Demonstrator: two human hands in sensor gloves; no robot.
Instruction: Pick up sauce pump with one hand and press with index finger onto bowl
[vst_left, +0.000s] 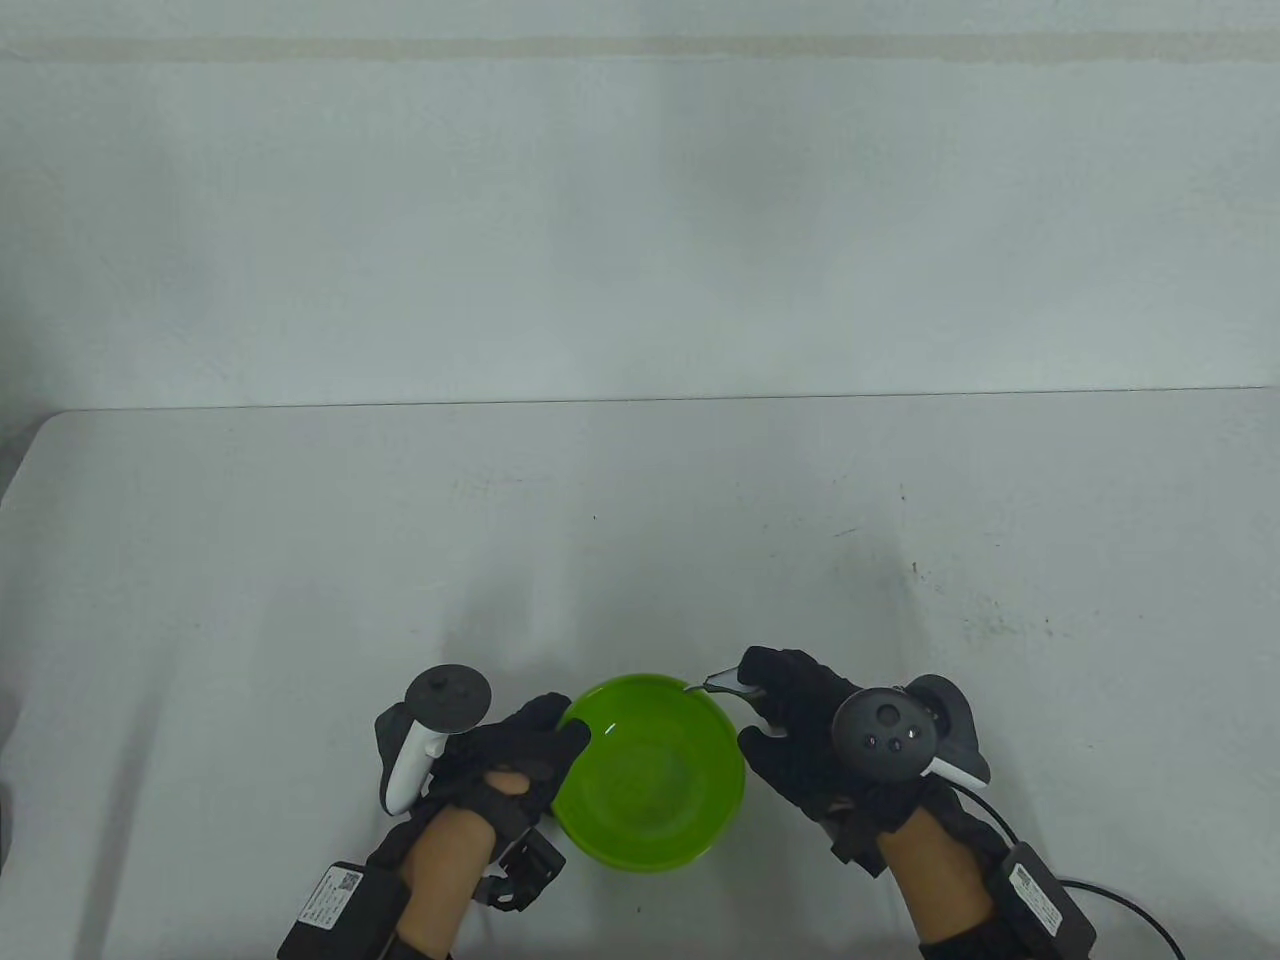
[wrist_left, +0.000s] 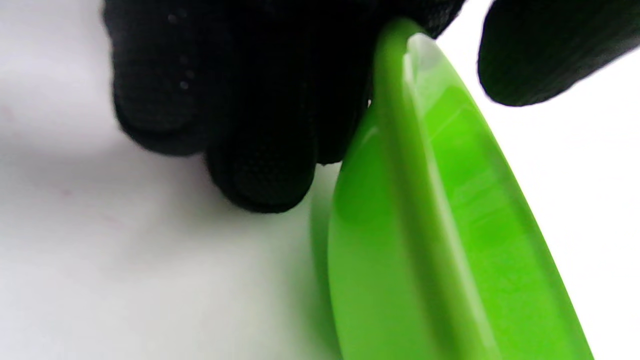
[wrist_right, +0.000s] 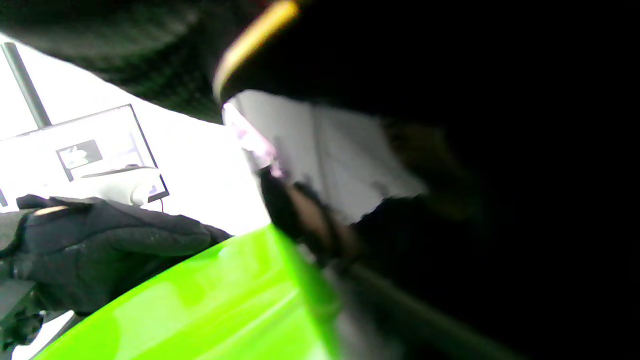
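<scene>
A green bowl (vst_left: 660, 790) sits on the white table near the front edge. My left hand (vst_left: 568, 726) holds its left rim; in the left wrist view the fingers (wrist_left: 260, 150) lie on the outside of the bowl (wrist_left: 450, 225) and the thumb (wrist_left: 540, 50) hovers over the inside. My right hand (vst_left: 768, 702) grips the sauce pump just right of the bowl. Only the pump's thin spout (vst_left: 715, 684) shows, pointing left over the bowl's right rim. In the right wrist view the pump's pale body (wrist_right: 340, 150) sits inside the gloved grip, above the bowl (wrist_right: 210, 310).
The white table (vst_left: 640, 540) stretches far behind the bowl to its back edge (vst_left: 640, 402), with a few dark marks at the right (vst_left: 915, 572). A cable (vst_left: 1130, 900) trails from my right wrist. A monitor (wrist_right: 100, 150) shows in the right wrist view.
</scene>
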